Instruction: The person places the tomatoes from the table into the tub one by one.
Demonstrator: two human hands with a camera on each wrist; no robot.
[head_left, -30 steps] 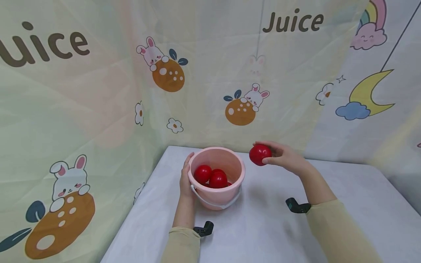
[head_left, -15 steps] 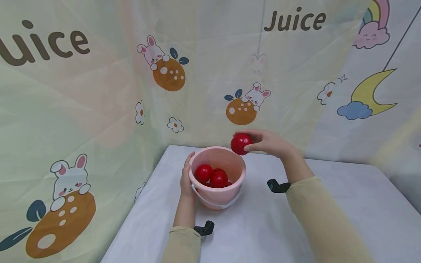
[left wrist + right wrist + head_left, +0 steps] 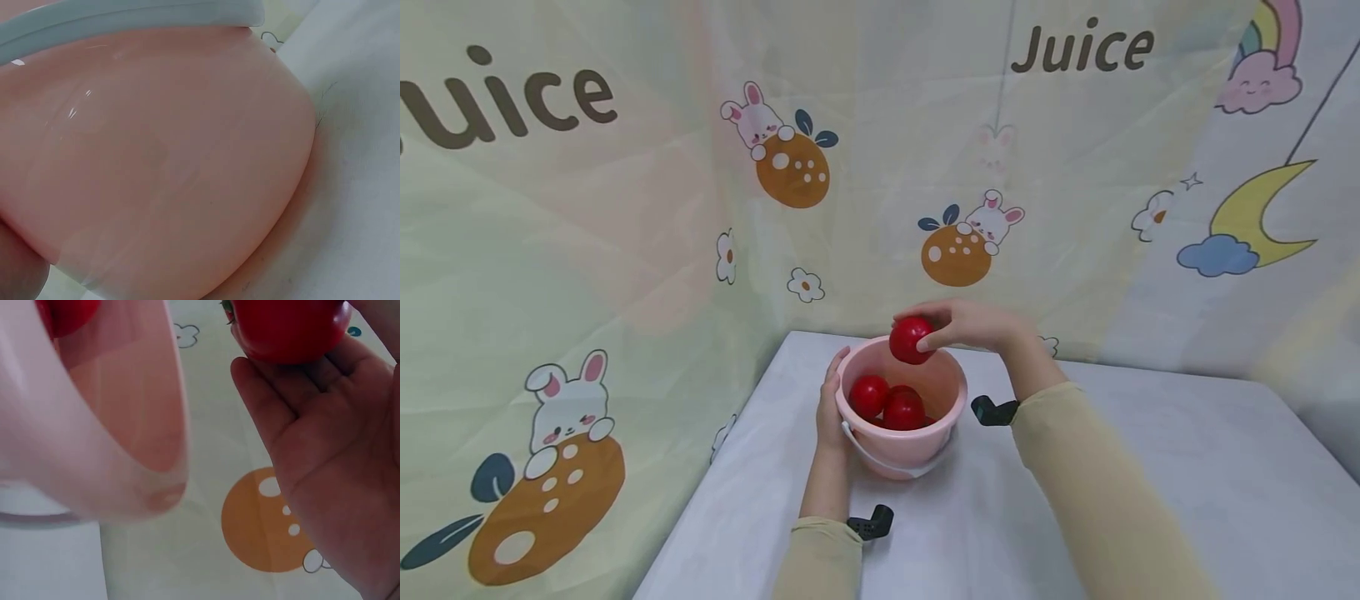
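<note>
A pink bucket [image 3: 902,450] with a pale handle stands upright on the table, with several tomatoes [image 3: 903,408] inside. My left hand [image 3: 832,408] holds the bucket at its left side, fingers along the outside up to the rim. Above the bucket's back rim, my right hand [image 3: 966,323] grips a tomato [image 3: 912,340] between thumb and fingers. A bit of green stem shows on this shiny red tomato [image 3: 290,328] in the right wrist view, the bucket's wall [image 3: 134,419] being to its left. The left wrist view is mostly filled by the bucket's side [image 3: 156,156].
The white tabletop [image 3: 1150,450] stretches right of the bucket. Close behind it hangs a cloth backdrop [image 3: 865,250] printed with rabbits, oranges and flowers; another side of it rises at the left. Black devices [image 3: 872,523] sit on both wrists.
My right hand has carried the tomato leftward, from beside the bucket to over its back rim. My left hand stays at the bucket's side. The head view has shifted slightly.
</note>
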